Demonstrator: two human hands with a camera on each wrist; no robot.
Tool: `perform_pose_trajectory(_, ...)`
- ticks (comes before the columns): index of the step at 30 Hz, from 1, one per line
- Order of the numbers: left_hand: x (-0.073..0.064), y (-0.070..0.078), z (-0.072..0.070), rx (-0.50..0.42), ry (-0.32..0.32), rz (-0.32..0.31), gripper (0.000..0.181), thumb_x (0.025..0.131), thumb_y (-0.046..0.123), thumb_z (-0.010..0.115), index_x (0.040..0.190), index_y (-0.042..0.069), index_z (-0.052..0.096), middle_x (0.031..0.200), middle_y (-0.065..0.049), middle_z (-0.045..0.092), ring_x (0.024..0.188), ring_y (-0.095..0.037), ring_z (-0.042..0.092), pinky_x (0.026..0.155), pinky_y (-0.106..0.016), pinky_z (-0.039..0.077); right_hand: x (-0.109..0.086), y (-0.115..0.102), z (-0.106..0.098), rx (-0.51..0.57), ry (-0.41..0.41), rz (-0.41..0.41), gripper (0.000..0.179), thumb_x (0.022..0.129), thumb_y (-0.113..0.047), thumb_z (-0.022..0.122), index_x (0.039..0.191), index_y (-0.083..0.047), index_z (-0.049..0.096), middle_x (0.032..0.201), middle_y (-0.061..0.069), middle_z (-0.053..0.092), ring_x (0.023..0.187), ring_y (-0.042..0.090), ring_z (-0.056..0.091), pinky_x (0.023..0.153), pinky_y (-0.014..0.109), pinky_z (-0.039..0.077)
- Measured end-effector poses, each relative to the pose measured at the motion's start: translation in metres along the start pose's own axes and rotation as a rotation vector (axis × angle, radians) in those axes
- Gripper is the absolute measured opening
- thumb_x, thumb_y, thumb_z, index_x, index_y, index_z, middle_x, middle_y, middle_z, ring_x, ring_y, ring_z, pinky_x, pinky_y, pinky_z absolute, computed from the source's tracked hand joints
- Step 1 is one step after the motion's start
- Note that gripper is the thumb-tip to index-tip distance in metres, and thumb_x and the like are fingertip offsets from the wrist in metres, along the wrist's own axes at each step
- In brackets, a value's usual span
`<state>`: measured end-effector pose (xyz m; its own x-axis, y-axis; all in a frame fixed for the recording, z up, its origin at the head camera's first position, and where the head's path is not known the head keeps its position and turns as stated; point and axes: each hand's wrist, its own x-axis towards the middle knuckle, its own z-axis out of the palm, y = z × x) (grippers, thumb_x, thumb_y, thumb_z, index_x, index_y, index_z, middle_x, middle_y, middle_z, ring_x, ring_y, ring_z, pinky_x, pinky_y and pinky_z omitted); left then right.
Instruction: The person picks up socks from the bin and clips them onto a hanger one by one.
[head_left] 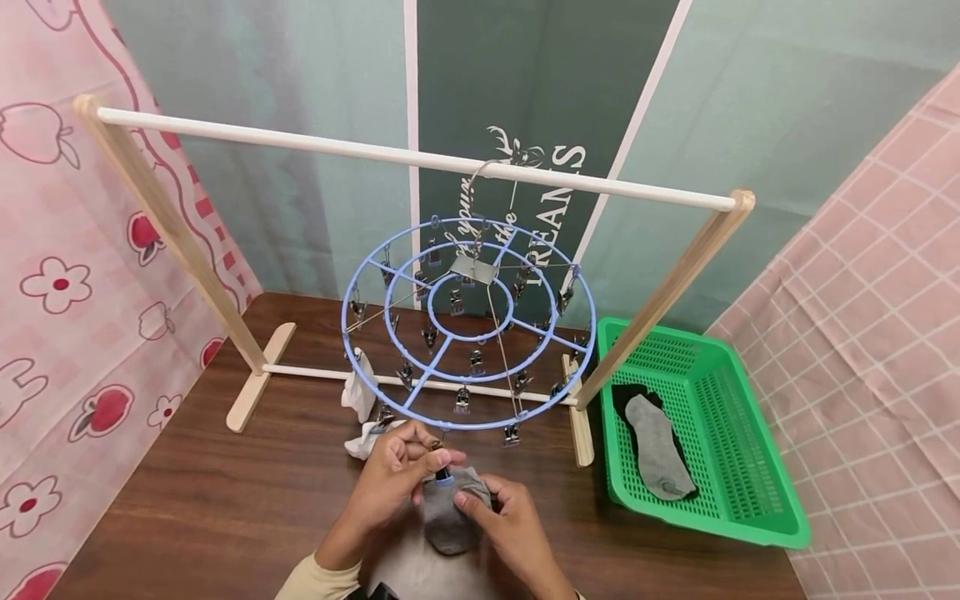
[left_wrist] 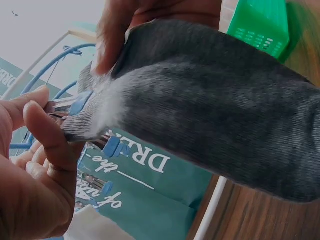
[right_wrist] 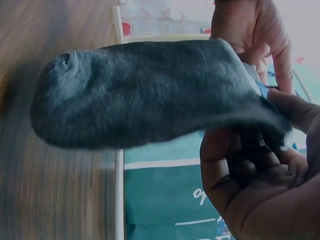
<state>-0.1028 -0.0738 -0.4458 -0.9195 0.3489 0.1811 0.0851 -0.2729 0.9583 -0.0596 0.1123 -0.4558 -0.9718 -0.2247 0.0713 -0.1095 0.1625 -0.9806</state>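
A grey sock (head_left: 448,521) hangs in front of the blue round clip hanger (head_left: 423,383), its toe end pointing down. My left hand (head_left: 386,475) pinches a metal clip (head_left: 442,475) with a blue tip at the hanger's near rim. In the left wrist view, that clip's blue tip (left_wrist: 80,103) lies over the sock's ribbed cuff (left_wrist: 82,125). With thumb and fingers, my right hand (head_left: 513,521) holds the cuff's other side. The right wrist view shows the sock (right_wrist: 135,95) stretched sideways from my right hand (right_wrist: 270,185); part of the cuff is hidden by fingers.
The hanger hooks over the white bar (head_left: 315,143) of a wooden stand (head_left: 180,242). Several clips dangle from its rings. White cloth pieces (head_left: 360,390) are at its left rim. At right, a green basket (head_left: 750,450) contains a grey sock (head_left: 656,446) and something dark beneath.
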Motion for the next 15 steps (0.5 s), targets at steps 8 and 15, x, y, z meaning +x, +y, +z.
perform_pose_trajectory(8,-0.001,0.002,-0.005,0.015,-0.004,-0.013,0.023,0.094,0.001,0.059,0.091,-0.016,0.044,0.096,-0.030,0.067,0.040,-0.006,0.045,0.033,-0.021,0.040,-0.005,0.001,-0.014,0.026,0.021,0.076,0.018,0.088,-0.011,0.069,0.098,0.004,0.068,0.082,0.008,0.070,0.070,0.005,0.061,0.062,0.021,0.050)
perform_pose_trajectory(15,0.001,0.002,-0.009,-0.005,0.018,0.025,0.020,0.093,-0.003,0.058,0.091,-0.016,0.043,0.094,-0.030,0.067,0.057,-0.008,0.058,0.034,-0.023,0.043,-0.007,0.004,-0.028,0.056,0.044,0.057,0.018,0.089,-0.006,0.068,0.098,0.008,0.066,0.083,0.018,0.070,0.075,0.015,0.068,0.070,0.029,0.056)
